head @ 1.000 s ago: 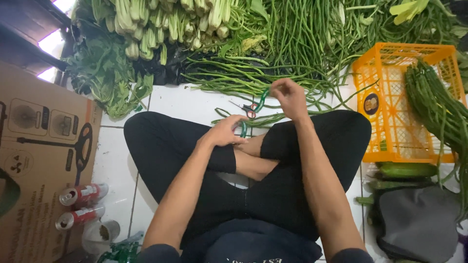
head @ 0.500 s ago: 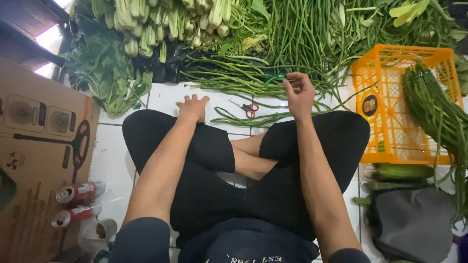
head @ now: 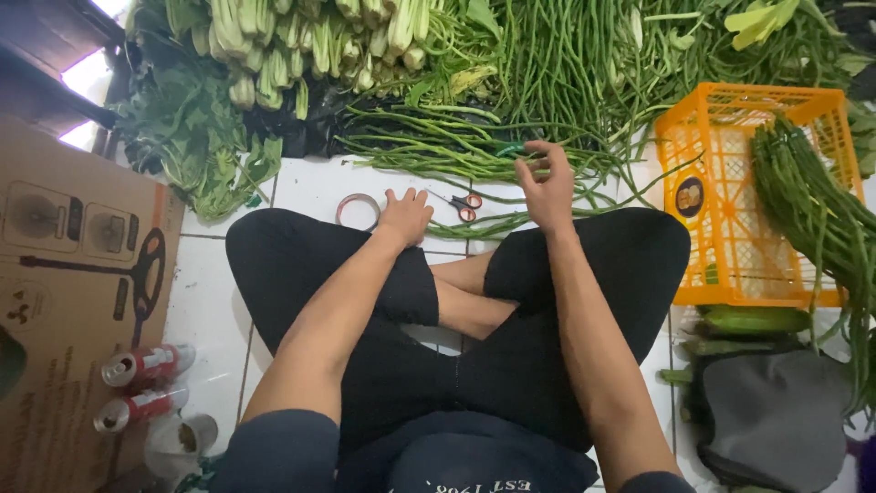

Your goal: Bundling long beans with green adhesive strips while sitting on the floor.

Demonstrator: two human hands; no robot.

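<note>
Left hand [head: 404,215]: fingers spread flat, holding nothing, just beside the tape roll [head: 358,210].
Right hand [head: 546,187]: loosely curled, pinching nothing, over the long beans [head: 438,151].
Scissors [head: 464,203]: on the floor between both hands.

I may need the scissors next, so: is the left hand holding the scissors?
No, the left hand lies open by the tape roll, and the scissors lie untouched on the floor beside it.
</note>
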